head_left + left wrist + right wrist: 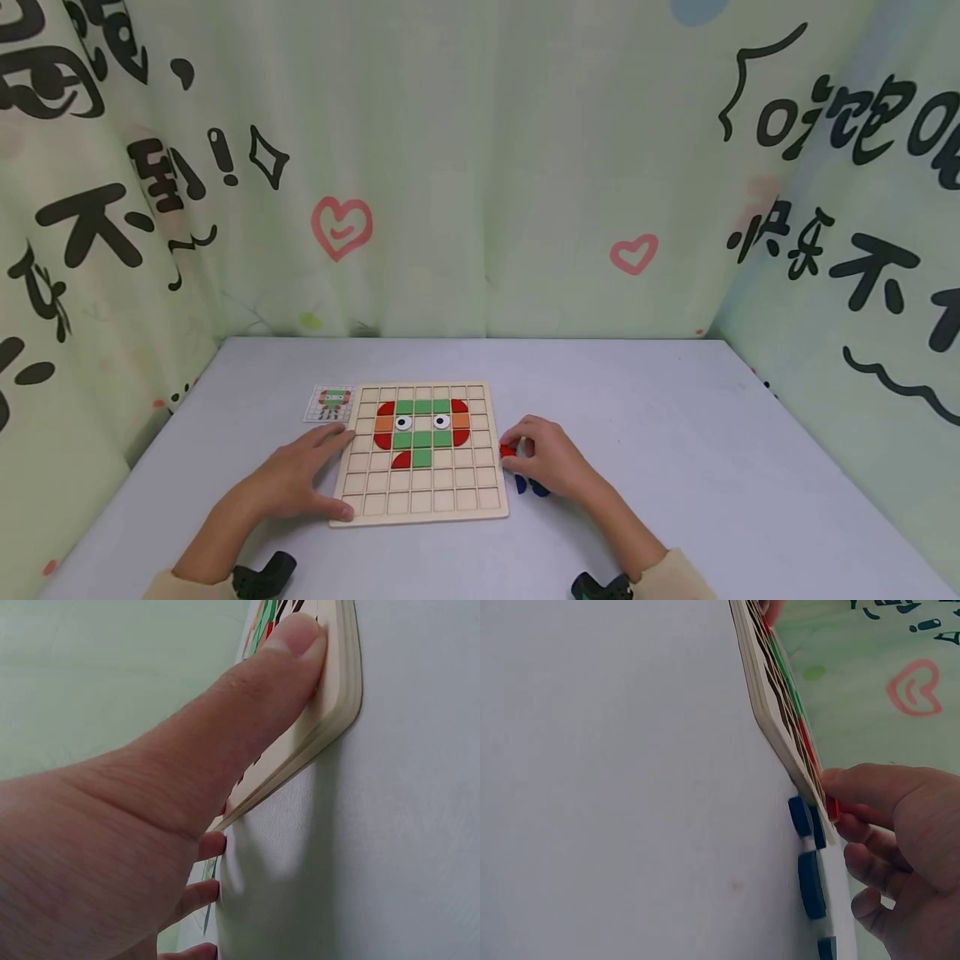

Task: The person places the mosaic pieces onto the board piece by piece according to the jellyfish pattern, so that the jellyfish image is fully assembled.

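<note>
A wooden grid board (442, 501) lies flat on the table, bearing red, green and orange pieces and two eye pieces in its upper half. My left hand (300, 475) rests at its left side, fingers spread; in the left wrist view the thumb (255, 697) presses on a corner of the board. Beside the board's right edge, my right hand (553, 457) pinches a small red piece (507, 451) between thumb and fingers. The right wrist view shows that red piece (832, 809) close to the board's edge, partly hidden by the fingertips.
Several dark blue pieces (811, 885) lie on the table by the board's right edge, under the right hand. A small picture card (330, 404) touches or nearly touches the board's upper left side. Printed curtains (487, 167) stand around the white table (637, 392).
</note>
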Action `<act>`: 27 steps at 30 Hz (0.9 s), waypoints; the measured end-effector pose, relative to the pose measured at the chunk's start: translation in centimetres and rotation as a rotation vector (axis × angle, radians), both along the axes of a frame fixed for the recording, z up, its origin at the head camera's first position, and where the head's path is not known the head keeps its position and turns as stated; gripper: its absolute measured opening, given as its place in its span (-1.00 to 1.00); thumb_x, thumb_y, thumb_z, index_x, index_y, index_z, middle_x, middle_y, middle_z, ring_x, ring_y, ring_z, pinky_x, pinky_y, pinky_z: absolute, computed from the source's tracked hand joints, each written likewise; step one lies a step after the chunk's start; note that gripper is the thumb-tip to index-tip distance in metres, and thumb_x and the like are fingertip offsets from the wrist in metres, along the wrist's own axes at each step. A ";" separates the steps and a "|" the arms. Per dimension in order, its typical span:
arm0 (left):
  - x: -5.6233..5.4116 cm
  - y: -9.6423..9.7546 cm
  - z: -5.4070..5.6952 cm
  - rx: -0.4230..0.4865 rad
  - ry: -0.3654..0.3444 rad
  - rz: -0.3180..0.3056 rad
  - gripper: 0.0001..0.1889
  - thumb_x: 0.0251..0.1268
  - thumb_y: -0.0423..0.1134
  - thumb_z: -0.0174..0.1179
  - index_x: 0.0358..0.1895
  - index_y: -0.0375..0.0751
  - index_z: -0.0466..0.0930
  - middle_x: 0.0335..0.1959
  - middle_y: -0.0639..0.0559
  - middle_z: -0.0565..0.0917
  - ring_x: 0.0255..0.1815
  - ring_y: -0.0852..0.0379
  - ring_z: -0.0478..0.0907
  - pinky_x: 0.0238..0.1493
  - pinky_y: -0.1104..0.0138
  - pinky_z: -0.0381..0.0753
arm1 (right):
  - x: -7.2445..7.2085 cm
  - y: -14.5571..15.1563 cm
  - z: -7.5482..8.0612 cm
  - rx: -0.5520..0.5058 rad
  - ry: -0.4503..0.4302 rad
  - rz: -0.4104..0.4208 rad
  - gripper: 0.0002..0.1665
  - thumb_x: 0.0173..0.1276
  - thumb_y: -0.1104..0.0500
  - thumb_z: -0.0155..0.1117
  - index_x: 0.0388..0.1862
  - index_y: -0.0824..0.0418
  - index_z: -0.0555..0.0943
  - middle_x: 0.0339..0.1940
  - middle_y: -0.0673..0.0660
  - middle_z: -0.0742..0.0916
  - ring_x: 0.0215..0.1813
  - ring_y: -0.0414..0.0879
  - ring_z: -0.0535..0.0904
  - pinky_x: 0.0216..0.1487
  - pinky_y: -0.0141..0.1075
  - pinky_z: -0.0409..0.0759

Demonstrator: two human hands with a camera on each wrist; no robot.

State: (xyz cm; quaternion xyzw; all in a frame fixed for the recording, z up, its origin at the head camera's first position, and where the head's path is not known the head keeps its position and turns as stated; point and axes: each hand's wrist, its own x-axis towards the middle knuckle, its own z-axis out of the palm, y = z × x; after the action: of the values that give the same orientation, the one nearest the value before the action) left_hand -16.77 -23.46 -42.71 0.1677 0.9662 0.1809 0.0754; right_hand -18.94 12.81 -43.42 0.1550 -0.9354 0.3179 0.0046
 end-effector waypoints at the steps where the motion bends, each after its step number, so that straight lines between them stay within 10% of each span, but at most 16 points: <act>1: 0.0 0.0 0.0 0.000 0.003 -0.002 0.15 -0.34 0.39 0.45 0.42 -0.13 0.28 0.45 -0.21 0.25 0.44 -0.29 0.21 0.27 -0.22 0.31 | 0.0 -0.3 0.0 -0.003 0.002 0.018 -0.78 0.13 0.18 0.48 -0.21 0.13 0.72 -0.34 -0.06 0.61 -0.40 -0.19 0.39 -0.49 -0.43 0.38; 27: -0.2 -0.1 -0.2 0.002 -0.003 -0.022 0.18 -0.37 0.38 0.46 0.42 -0.17 0.27 0.43 -0.26 0.25 0.41 -0.33 0.22 0.25 -0.25 0.31 | 0.2 -6.4 -0.4 -0.031 -0.015 0.121 -0.83 0.20 0.16 0.40 -0.20 0.12 0.71 -0.38 -0.08 0.62 -0.44 -0.27 0.39 -0.41 -0.46 0.40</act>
State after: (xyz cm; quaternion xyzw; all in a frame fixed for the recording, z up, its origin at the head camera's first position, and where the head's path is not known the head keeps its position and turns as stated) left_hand -17.02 -23.58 -42.93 0.1780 0.9640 0.1810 0.0787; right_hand -18.69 6.46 -43.86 0.2088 -0.9193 0.3331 -0.0192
